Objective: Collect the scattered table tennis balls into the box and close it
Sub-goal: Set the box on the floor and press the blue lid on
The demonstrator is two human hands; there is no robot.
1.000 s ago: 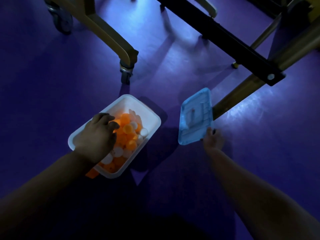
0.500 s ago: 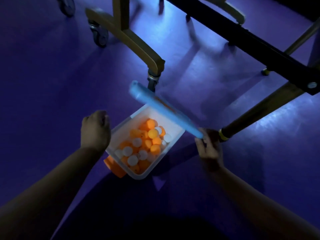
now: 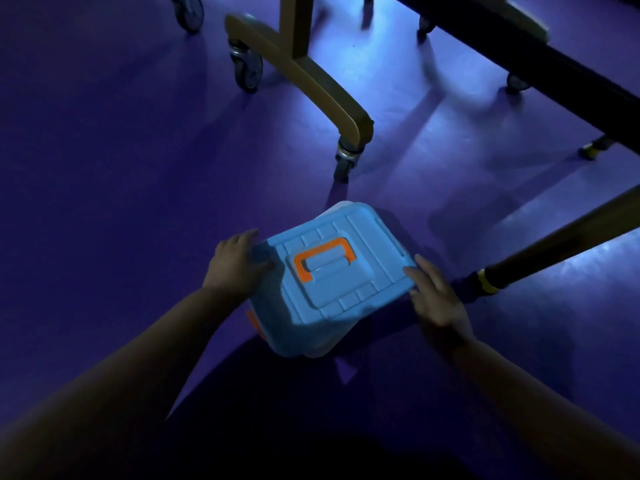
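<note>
Dim purple floor (image 3: 104,168), wheeled brass-coloured table legs (image 3: 311,84).

Lid (image 3: 346,289): light blue throughout, moulded with a pattern of raised straight ribs around a plain recessed centre panel.
Handle (image 3: 322,250) on the lid: orange.
Box (image 3: 341,206): white, seen only as a pale rim at the far corner and under the near edge.
Latch (image 3: 254,320) on the box's left side: orange.
Floor (image 3: 104,168): uniform purple, unpatterned, with pale blue-white glare patches toward the top and right.
Table frame foot (image 3: 311,81): dull olive-gold.
Castor (image 3: 247,71): dark wheel, silver-grey fork.
Crossbar (image 3: 519,60): black.
Slanting leg (image 3: 571,242) at right: dark brown-olive, with a yellow band (image 3: 486,284) near its lower end.
</note>
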